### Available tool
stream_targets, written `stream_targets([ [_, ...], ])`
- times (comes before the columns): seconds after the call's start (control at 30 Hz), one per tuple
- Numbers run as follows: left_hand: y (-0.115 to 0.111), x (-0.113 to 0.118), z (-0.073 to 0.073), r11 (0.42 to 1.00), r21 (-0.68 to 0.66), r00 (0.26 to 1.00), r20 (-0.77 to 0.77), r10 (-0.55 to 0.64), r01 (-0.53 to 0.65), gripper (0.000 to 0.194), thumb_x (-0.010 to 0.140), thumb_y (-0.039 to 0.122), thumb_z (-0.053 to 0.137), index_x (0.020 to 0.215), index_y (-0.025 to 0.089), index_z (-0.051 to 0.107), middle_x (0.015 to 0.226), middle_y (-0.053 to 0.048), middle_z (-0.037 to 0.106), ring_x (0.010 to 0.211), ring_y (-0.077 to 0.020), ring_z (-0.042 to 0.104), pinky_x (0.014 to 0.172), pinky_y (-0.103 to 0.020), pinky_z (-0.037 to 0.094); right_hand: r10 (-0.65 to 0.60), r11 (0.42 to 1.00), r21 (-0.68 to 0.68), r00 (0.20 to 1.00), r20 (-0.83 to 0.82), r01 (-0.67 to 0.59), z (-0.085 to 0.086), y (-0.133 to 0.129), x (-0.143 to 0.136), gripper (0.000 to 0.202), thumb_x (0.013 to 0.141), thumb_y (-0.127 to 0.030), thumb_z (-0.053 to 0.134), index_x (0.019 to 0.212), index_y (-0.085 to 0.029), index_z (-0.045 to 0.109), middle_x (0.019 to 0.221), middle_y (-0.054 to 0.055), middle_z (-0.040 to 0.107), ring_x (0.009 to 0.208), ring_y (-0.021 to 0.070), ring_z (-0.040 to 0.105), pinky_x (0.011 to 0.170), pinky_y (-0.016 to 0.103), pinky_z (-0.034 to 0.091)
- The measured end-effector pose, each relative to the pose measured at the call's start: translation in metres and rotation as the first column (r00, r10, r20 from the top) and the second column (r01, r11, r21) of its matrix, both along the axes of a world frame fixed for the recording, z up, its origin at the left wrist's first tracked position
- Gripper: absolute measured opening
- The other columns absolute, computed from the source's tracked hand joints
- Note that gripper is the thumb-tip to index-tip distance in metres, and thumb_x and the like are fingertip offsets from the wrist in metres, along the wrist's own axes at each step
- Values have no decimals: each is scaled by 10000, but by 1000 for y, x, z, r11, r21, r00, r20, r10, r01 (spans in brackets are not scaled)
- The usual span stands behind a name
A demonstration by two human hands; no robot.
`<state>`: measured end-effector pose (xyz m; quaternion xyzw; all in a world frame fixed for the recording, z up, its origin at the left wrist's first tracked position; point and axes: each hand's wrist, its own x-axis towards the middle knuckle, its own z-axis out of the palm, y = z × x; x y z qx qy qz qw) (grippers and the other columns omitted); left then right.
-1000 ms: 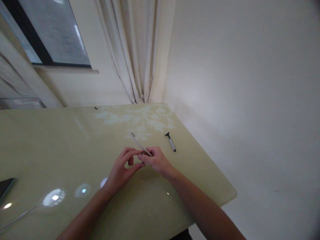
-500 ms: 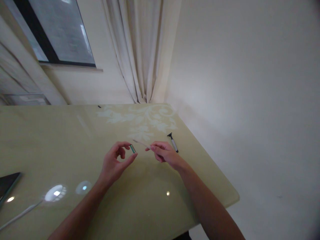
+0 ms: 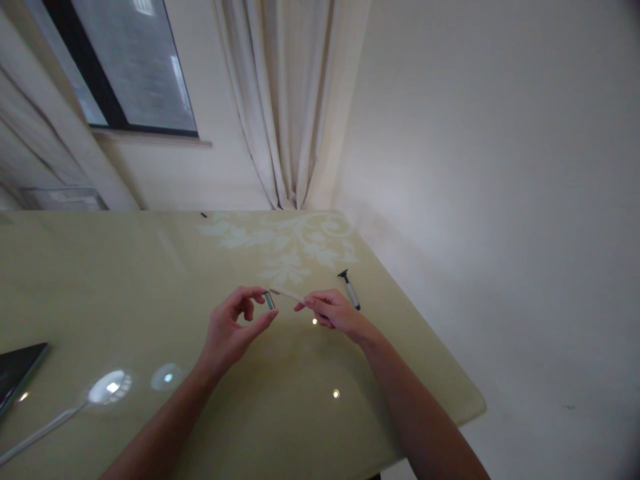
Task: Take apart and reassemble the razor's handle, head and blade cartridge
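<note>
My left hand [image 3: 231, 325] pinches a small razor blade cartridge [image 3: 270, 301] by its ends between thumb and fingertips. A green strip shows along the cartridge, which is held up above the table. In my right hand [image 3: 331, 309] is a slim pale stick that looks like a toothbrush [image 3: 289, 295], gripped near its right end. Its darker tip points left and meets or nearly meets the cartridge's upper end; contact is too small to tell. Just beyond my right hand, a razor [image 3: 351, 291] with a black head and grey handle lies on the table.
The glossy table [image 3: 125, 287] has its right edge beside my right forearm. A dark flat device [image 3: 20, 370] lies at the left, with a white cable [image 3: 45, 430] near it. A small dark piece [image 3: 203, 215] sits at the far edge. Curtains [image 3: 285, 100] hang behind.
My right hand has brought the toothbrush tip slightly down to the cartridge. The left hand has turned the cartridge a little, showing more of its face. The view has shifted slightly.
</note>
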<state>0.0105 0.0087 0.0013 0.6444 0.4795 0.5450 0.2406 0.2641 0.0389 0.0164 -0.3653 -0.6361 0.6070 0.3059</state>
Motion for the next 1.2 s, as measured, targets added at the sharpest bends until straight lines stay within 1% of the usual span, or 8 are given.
stream_targets([
  [0.13,2,-1,-3,1000,-20,1000,27,-2,2,345,812,388,836,1089,227,708,892,-1,688,627,-109,516,604,-238,481,48,999,-26,999,-22,-48,-2,1,0,499,992,-568,602,1105,-121,794,512,-94,340,462,81,270,470,233,204],
  [0.27,2,-4,-6,998,-53,999,41,-12,15,357,808,398,843,1094,222,721,887,-11,692,632,-112,516,602,-239,476,-28,1000,6,1000,3,28,-2,2,0,512,975,-586,619,1072,-117,800,521,-92,341,466,79,264,471,237,196],
  [0.57,1,-4,-5,995,-89,990,140,-33,46,379,787,378,862,1098,205,730,880,-14,691,631,-106,514,597,-229,460,-21,999,28,1000,18,20,-5,3,-1,523,978,-586,618,1055,-105,808,504,-90,354,464,77,288,485,240,223],
  [0.7,1,-4,-6,994,-98,988,148,-34,48,385,788,373,866,1109,207,733,873,-9,681,636,-102,508,597,-223,448,39,999,14,999,5,-39,-3,2,-1,523,993,-578,606,1067,-101,807,504,-86,372,465,77,300,494,243,239],
  [0.83,1,-4,-6,992,-104,987,152,-59,76,373,797,364,865,1115,216,738,876,-9,679,649,-104,514,607,-223,449,-9,1000,30,1000,4,9,-1,1,-1,508,991,-572,614,1044,-106,809,508,-87,358,474,77,292,498,245,231],
  [0.97,1,-4,-4,992,-103,979,197,-57,79,397,783,357,878,1126,214,739,896,-16,682,657,-104,521,614,-226,452,50,998,29,999,15,-51,0,1,0,503,996,-563,609,1031,-103,812,498,-84,372,464,76,299,499,249,234],
  [1.1,1,-6,-4,990,-113,975,216,-59,84,384,779,351,882,1110,213,746,895,-14,679,656,-100,520,617,-225,447,15,999,38,1000,1,-15,1,1,0,492,992,-554,620,1008,-102,815,493,-89,353,464,74,284,497,251,221],
  [1.2,2,-6,-6,989,-109,969,238,-70,98,393,777,348,884,1119,216,745,880,-10,672,659,-104,521,621,-229,451,86,996,34,996,7,-86,1,0,1,475,1001,-542,620,1033,-112,821,499,-83,372,469,77,306,504,252,231],
])
